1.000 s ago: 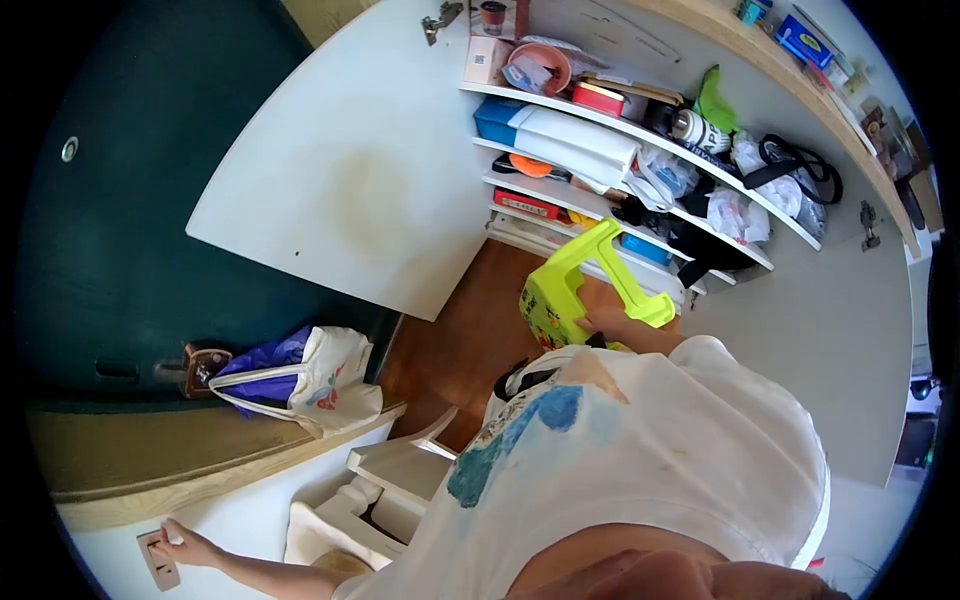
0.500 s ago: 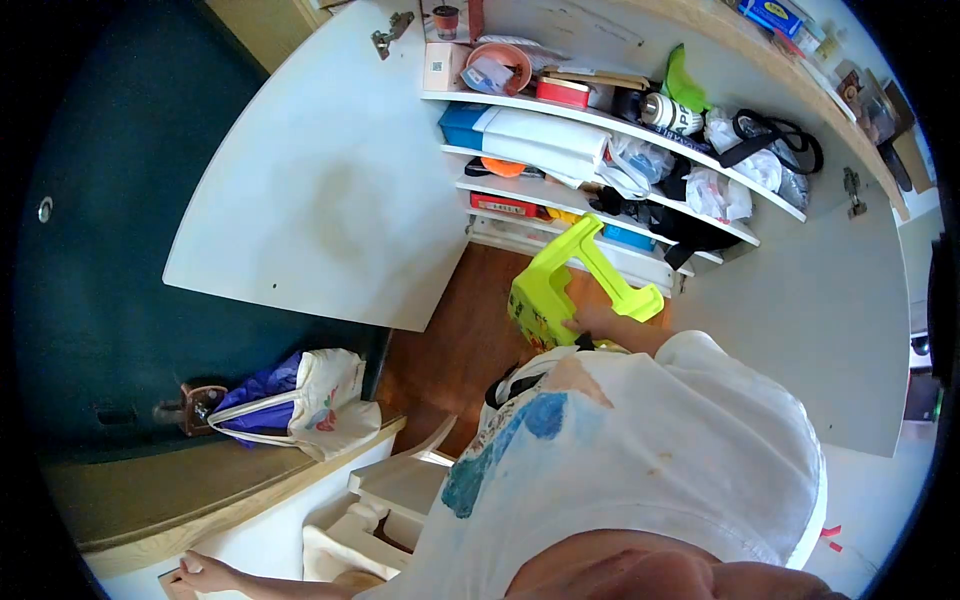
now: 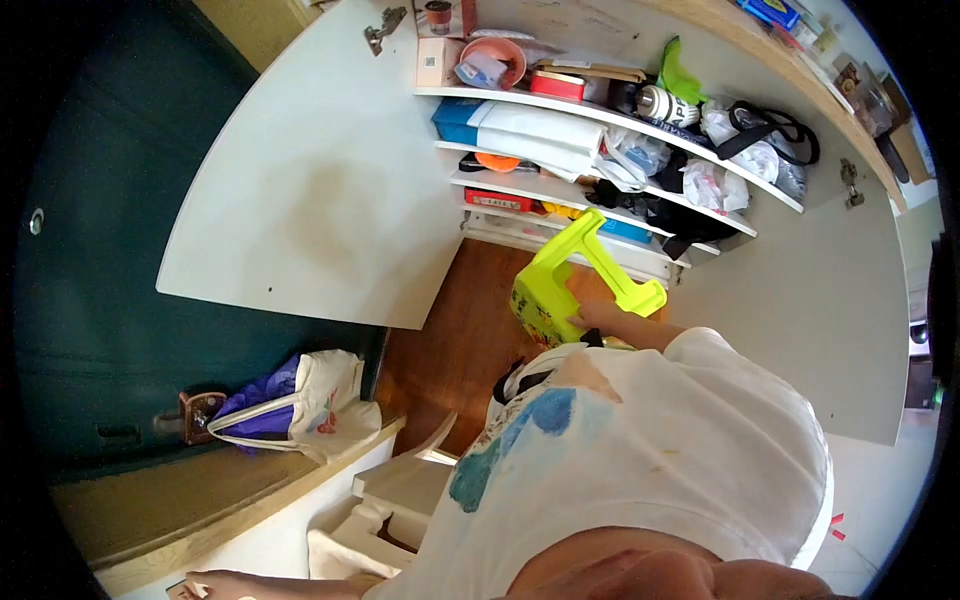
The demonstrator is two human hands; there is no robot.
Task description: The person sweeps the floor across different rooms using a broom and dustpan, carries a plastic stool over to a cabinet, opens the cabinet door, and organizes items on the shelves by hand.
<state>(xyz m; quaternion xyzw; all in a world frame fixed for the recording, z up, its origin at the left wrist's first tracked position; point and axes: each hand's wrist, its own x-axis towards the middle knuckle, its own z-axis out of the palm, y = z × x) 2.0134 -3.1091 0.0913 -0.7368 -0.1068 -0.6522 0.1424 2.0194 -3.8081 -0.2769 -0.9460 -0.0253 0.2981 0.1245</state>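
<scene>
My right hand (image 3: 597, 317) is closed on a lime-green plastic stool (image 3: 545, 285), gripping its patterned panel. The stool is tilted, with its legs and crossbar pointing up and right toward the cabinet. My left hand (image 3: 212, 585) is at the bottom left edge, beside a small plate (image 3: 178, 590) on the white wall. Its fingers look partly stretched out and hold nothing I can see; the picture edge cuts the view there.
Ahead, an open cabinet has packed shelves (image 3: 640, 124), with its white door (image 3: 310, 190) swung left. A dark green door (image 3: 100, 250) stands further left. A cream and purple bag (image 3: 325, 400) hangs beside it. A cream chair-like piece (image 3: 400, 490) is at my left. Wooden floor (image 3: 440, 320) shows between.
The view has shifted slightly. My left hand sits lower and a little right in the picture. My right hand keeps its hold on the stool, which has barely moved.
</scene>
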